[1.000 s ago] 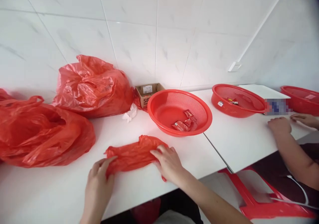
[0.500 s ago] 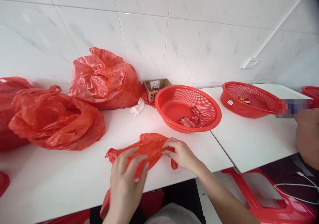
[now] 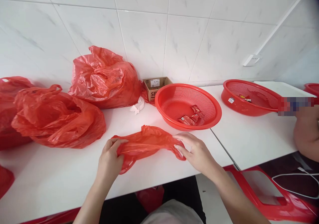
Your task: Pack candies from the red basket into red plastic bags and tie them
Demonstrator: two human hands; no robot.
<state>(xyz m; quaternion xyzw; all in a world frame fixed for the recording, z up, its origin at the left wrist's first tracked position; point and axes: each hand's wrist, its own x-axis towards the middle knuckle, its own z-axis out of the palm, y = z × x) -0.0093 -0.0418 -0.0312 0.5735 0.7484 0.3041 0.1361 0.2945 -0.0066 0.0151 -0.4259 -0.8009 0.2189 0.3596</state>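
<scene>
- Tiled wall (image 3: 142, 44) at rear; white table (image 3: 74, 177) alongside, apparently for support from behind.
- Bulging bag (image 3: 107, 81) against wall, presumably for leaning support; slumped bag (image 3: 59, 117) forward, to its left.
- Near basket (image 3: 173, 107) within easy reach; far basket (image 3: 239, 106) past table seam, closer to another person's arm (image 3: 306, 134).
- Loose bag (image 3: 147, 142) at front of table, stretched between both hands, probably for even tension.
- Left hand (image 3: 109, 159) closed, gripping one end; right hand (image 3: 196, 151) pinching opposite end between thumb and fingers.
- Open box (image 3: 152, 92) between bulging bag and near basket.
- Red packets (image 3: 188, 119) inside near basket, apparently contained by its walls.
- Crumpled tissue (image 3: 138, 106) before box; reason unclear.
</scene>
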